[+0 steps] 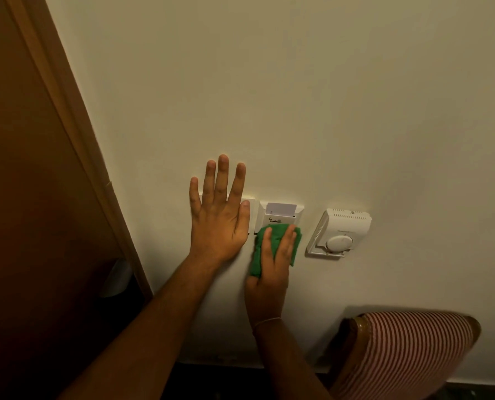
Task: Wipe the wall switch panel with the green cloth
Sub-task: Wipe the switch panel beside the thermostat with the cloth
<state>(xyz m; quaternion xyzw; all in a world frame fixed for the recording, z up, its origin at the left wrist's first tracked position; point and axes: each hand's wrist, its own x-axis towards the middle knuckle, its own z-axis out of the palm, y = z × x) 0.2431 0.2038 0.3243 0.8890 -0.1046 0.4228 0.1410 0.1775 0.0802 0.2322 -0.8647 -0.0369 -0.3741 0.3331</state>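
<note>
Our right hand presses the green cloth flat, fingers loosely curled; left hand splayed, empty, covers a switch; a firm wipe may dislodge the key card.

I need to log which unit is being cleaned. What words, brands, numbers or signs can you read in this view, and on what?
No text can be read.
Key card holder: a small black squiggle symbol above the green cloth, no words.
Card in its slot: tiny marks, too small to read.
Thermostat: a faint line of print above the round dial, too blurred to read.
</note>
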